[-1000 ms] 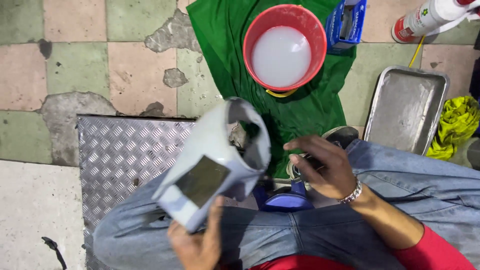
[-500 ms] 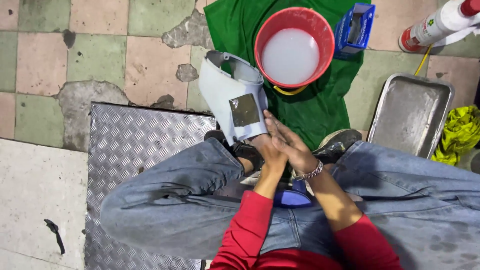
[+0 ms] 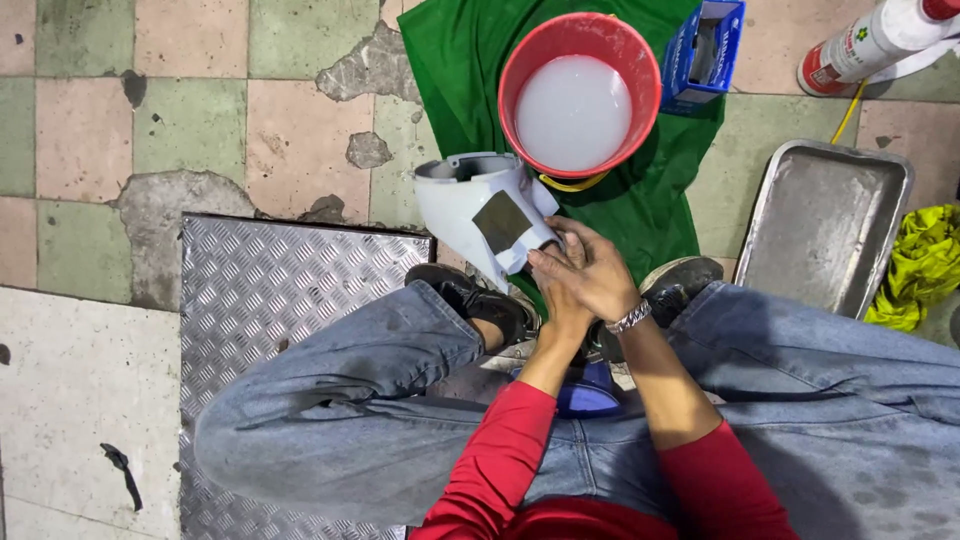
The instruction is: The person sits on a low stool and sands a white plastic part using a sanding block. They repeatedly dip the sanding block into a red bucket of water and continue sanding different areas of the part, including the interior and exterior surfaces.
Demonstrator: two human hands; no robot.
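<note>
A worn floor of pale green and pink tiles (image 3: 200, 110) lies under us, with a metal tread plate (image 3: 290, 290) beside our left knee and a green cloth (image 3: 640, 200) spread ahead. We sit low, jeans-clad knees apart, and hold a pale grey moulded plastic panel (image 3: 480, 215) out over the edge of that cloth. Our right hand (image 3: 590, 275) lies on top, its fingers (image 3: 548, 262) pressed together and curled over the panel's near corner; our left hand (image 3: 560, 300) is mostly hidden under it, so we cannot tell how its fingers sit, though it seems to support the same corner. Just beyond our fingertips stands a red bucket (image 3: 520, 75) of milky water, close behind the panel. Further right of our fingers lie a steel tray (image 3: 825, 225), a crumpled yellow rag (image 3: 925, 265), a small blue box (image 3: 715, 45) and a white spray bottle (image 3: 870, 40). We judge the panel is being steadied and turned for cleaning by the bucket. The next move would call for a firm two-handed hold, tilting the panel without tipping the bucket.
</note>
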